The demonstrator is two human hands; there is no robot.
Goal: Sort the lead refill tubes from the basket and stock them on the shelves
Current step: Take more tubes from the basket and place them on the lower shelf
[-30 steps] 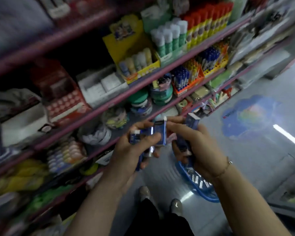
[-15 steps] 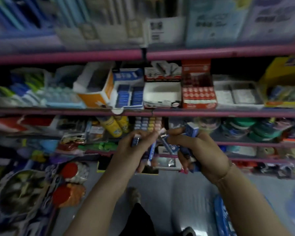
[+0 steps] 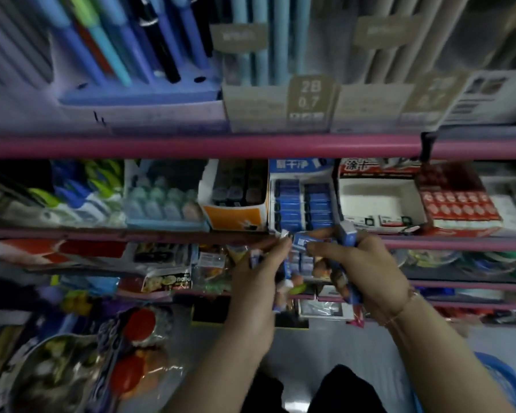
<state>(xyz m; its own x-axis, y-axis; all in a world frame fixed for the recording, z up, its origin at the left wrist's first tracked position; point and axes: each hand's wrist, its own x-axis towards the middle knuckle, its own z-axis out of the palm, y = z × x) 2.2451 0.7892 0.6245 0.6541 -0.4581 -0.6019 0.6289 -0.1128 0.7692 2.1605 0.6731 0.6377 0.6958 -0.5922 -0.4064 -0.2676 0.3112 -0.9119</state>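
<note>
Both hands hold blue tubes (image 3: 306, 244) with white ends. Just above them a white box (image 3: 303, 201) carries rows of the same blue. Right of it sits a red box (image 3: 459, 204) patterned with pale dots. Left of it stands an orange-fronted carton (image 3: 236, 217). The shelf rails (image 3: 191, 146) run pink. Below the right hand curves a blue basket (image 3: 507, 380).

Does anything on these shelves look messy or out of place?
The white display box on the middle shelf looks nearly bare, while the blue box beside it is packed full. Otherwise nothing stands out; both hands grip blue packs.
</note>
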